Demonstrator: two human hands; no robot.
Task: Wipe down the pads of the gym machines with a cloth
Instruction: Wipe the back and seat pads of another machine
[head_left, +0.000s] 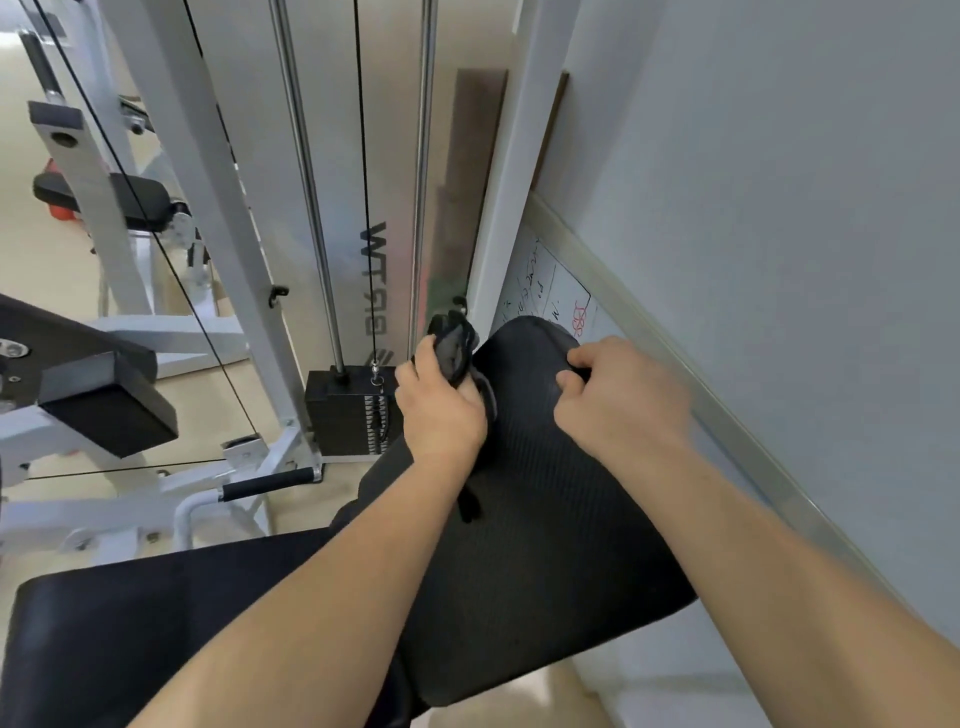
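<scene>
A long black back pad (545, 519) with a ribbed surface runs from the lower middle up toward the wall. My left hand (441, 405) grips a bunched dark cloth (454, 348) at the pad's upper left edge; a strip of the cloth hangs down over the pad. My right hand (618, 395) has its fingers curled over the pad's upper right side, and I cannot see if it pinches anything. A black seat pad (156, 623) lies at the lower left under my left forearm.
A black weight stack (348, 410) with guide rods and a cable stands just left of the pad. White machine frames and another black pad (104, 410) fill the left. A whiteboard (550, 291) and grey wall close off the right.
</scene>
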